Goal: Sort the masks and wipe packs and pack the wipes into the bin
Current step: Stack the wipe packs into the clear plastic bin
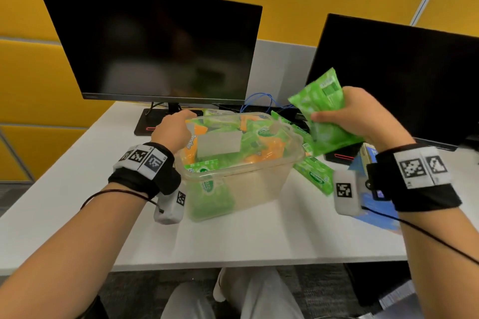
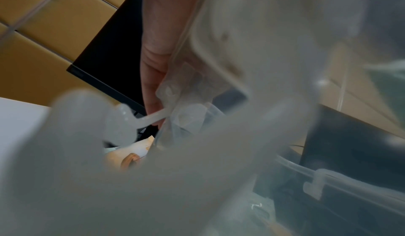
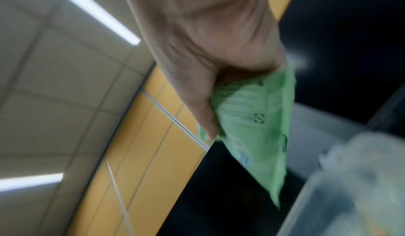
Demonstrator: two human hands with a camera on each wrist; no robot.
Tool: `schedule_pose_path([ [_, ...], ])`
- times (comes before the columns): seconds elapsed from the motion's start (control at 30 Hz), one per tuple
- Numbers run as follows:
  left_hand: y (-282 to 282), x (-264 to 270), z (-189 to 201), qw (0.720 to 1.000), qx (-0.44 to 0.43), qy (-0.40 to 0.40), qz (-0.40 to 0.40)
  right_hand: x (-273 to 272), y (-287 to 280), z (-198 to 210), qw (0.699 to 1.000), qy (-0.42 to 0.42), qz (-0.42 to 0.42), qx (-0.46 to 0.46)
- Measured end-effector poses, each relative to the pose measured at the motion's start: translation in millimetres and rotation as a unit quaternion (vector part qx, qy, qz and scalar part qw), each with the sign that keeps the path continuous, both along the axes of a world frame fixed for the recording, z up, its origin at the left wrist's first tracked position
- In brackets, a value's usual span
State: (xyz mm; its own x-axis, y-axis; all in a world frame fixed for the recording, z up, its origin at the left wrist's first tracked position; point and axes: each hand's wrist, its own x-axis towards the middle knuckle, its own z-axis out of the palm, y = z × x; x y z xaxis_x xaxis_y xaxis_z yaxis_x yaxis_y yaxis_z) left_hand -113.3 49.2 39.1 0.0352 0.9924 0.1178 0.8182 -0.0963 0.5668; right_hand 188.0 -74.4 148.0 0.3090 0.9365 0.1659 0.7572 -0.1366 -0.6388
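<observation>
We hold a green pack [image 1: 327,114] in our right hand [image 1: 363,116], fingers curled round its middle, raised above the desk [image 1: 77,176] and just to the right of the bin [image 1: 241,166], so the bin's open top lies down and to the left of it; the pack's long axis tilts from upper right to lower left. Our left hand [image 1: 174,129] is nearer the bin, curled over its left rim and gripping it. The pack is soft, crinkled film, bent in the grip, and the bin already looks close to full of green and orange packs.
</observation>
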Motion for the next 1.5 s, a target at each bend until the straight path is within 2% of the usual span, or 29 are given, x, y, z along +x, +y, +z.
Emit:
schedule_pose_path([
  [0.07, -0.4, 0.0, 0.3, 1.0, 0.0, -0.004, -0.004, -22.5, 10.2, -6.4, 0.978, 0.195, 0.066, 0.043],
  [0.13, -0.6, -0.4, 0.8, 1.0, -0.001, -0.009, -0.007, -49.3, 24.5, -19.4, 0.925, 0.359, 0.1, 0.073],
  [0.17, -0.6, -0.8, 0.8, 1.0, -0.002, -0.012, -0.01, -61.9, 32.1, -27.4, 0.907, 0.397, 0.111, 0.081],
  [0.2, -1.3, -1.1, 1.2, 1.0, -0.003, -0.014, -0.012, -73.7, 38.9, -34.3, 0.906, 0.396, 0.125, 0.076],
  [0.23, -1.8, -1.5, 1.8, 1.0, -0.003, -0.014, -0.014, -84.4, 44.6, -40.3, 0.92, 0.359, 0.145, 0.057],
  [0.33, -3.7, -2.2, 4.5, 1.0, 0.0, -0.005, -0.012, -111.6, 53.1, -51.9, 0.96, 0.177, 0.215, -0.017],
  [0.4, -5.6, -1.9, 6.0, 1.0, 0.003, 0.002, -0.016, -124.3, 57.8, -55.8, 0.968, 0.08, 0.236, -0.011],
  [0.53, -6.6, -4.7, 5.0, 0.999, 0.01, -0.02, -0.023, -137.1, 64.5, -67.6, 0.971, -0.021, 0.236, -0.019],
  [0.6, -7.0, -4.7, 5.3, 0.999, 0.008, -0.039, -0.022, -138.6, 61.6, -75.8, 0.946, -0.121, 0.28, -0.113],
  [0.67, -7.7, -2.3, 6.8, 0.999, 0.01, -0.043, -0.02, -139.2, 58.3, -78.4, 0.885, -0.199, 0.351, -0.233],
  [0.73, -8.3, 1.1, 7.0, 0.999, 0.01, -0.035, -0.019, -138.9, 58.1, -73.1, 0.847, -0.222, 0.37, -0.312],
  [0.87, -7.8, 3.1, 4.8, 0.999, 0.005, -0.035, -0.008, -139.6, 60.0, -71.3, 0.827, -0.19, 0.355, -0.391],
  [0.93, -7.2, 3.2, 4.7, 0.999, 0.005, -0.037, -0.006, -143.9, 60.2, -73.6, 0.797, -0.23, 0.366, -0.422],
  [1.0, -7.1, 3.5, 5.1, 0.999, 0.001, -0.033, -0.008, -151.2, 60.8, -77.6, 0.788, -0.308, 0.37, -0.385],
  [1.07, -6.8, 3.5, 5.7, 1.0, 0.0, -0.029, -0.009, -160.8, 62.1, -83.6, 0.808, -0.327, 0.369, -0.323],
  [1.1, -6.7, 3.5, 5.6, 1.0, 0.0, -0.03, -0.009, -164.5, 63.6, -86.1, 0.802, -0.327, 0.38, -0.325],
  [1.2, -6.3, 3.9, 4.7, 1.0, 0.001, -0.028, -0.007, -167.9, 68.3, -87.6, 0.74, -0.357, 0.391, -0.415],
  [1.27, -5.5, 4.8, 4.0, 1.0, 0.001, -0.027, -0.005, -165.6, 69.8, -86.8, 0.745, -0.359, 0.39, -0.404],
  [1.37, -4.1, 4.6, 3.2, 1.0, -0.003, -0.026, -0.001, -167.2, 70.5, -93.6, 0.807, -0.346, 0.388, -0.282],
  [1.4, -3.9, 4.2, 2.6, 1.0, -0.005, -0.024, 0.0, -167.9, 70.5, -95.3, 0.818, -0.337, 0.386, -0.263],
  [1.5, -3.5, 4.2, 2.3, 1.0, -0.001, -0.019, -0.001, -165.5, 71.2, -93.7, 0.788, -0.323, 0.42, -0.312],
])
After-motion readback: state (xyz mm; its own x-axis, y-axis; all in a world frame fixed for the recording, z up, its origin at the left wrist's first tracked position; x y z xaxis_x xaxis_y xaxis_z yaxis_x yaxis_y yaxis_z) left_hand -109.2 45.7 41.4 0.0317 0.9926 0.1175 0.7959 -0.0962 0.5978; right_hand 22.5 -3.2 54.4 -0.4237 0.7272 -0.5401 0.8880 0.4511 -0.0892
